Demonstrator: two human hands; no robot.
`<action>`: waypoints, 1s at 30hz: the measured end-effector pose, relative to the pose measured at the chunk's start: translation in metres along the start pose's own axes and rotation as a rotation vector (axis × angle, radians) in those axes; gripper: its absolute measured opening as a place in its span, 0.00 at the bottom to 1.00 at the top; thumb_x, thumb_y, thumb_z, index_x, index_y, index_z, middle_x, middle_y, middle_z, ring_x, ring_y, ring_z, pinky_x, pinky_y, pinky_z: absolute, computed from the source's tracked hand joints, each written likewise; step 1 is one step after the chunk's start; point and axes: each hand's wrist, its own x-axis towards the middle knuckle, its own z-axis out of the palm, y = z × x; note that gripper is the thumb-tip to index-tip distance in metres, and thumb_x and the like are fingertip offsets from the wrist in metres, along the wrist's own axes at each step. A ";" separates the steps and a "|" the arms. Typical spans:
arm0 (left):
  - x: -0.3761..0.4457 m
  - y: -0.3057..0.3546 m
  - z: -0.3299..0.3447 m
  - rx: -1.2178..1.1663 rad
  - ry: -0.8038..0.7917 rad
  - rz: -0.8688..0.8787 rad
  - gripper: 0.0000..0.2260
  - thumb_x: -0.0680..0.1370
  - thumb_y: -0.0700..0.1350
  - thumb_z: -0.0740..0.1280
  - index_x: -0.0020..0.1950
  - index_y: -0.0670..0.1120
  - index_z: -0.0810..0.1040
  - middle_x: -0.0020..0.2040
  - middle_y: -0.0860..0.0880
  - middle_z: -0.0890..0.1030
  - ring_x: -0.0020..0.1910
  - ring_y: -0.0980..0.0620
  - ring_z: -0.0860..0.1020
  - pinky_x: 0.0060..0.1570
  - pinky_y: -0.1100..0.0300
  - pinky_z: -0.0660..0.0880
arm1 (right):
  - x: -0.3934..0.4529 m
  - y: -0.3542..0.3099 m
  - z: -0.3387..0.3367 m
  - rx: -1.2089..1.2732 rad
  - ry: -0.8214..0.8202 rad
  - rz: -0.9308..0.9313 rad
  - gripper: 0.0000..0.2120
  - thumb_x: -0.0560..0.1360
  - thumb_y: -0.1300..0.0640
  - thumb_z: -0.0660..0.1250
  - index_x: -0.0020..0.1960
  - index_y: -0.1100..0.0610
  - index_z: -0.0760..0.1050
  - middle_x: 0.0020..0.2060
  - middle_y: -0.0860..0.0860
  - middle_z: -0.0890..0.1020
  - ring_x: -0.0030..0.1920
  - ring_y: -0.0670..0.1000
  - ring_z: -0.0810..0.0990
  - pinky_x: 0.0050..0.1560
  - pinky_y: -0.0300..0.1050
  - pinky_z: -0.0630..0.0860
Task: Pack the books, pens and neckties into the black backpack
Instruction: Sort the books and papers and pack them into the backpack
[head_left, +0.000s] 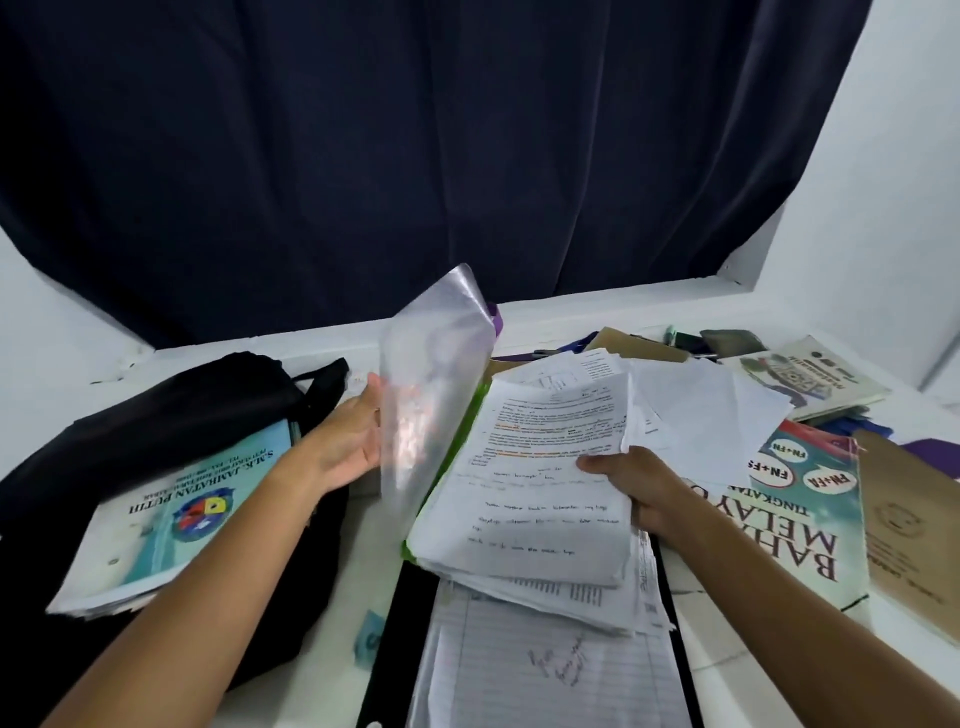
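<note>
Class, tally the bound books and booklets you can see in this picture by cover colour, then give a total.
Teal or blue covers: 2, the booklet on the backpack and the textbook.
Brown covers: 2, near and far.
Cream cover: 1, the far right book.
Total: 5
</note>
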 end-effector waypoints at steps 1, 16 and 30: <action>0.001 -0.001 0.005 0.009 0.007 -0.025 0.36 0.69 0.74 0.59 0.60 0.46 0.77 0.58 0.44 0.82 0.66 0.41 0.76 0.61 0.46 0.75 | -0.002 -0.001 0.002 -0.072 -0.002 -0.018 0.16 0.74 0.67 0.70 0.61 0.63 0.77 0.52 0.58 0.85 0.51 0.60 0.84 0.54 0.60 0.80; 0.057 -0.062 0.031 0.870 0.236 0.032 0.10 0.68 0.46 0.79 0.42 0.45 0.80 0.38 0.49 0.80 0.38 0.51 0.76 0.38 0.61 0.71 | -0.031 -0.017 -0.045 -0.171 0.306 0.048 0.15 0.82 0.52 0.58 0.47 0.62 0.73 0.31 0.59 0.76 0.24 0.55 0.73 0.26 0.39 0.63; 0.063 -0.052 0.042 0.543 0.139 -0.286 0.12 0.72 0.37 0.76 0.39 0.43 0.72 0.35 0.46 0.83 0.31 0.52 0.80 0.24 0.64 0.73 | -0.014 -0.013 -0.033 -0.332 0.276 0.049 0.04 0.77 0.61 0.64 0.45 0.61 0.76 0.38 0.58 0.74 0.34 0.54 0.73 0.31 0.39 0.72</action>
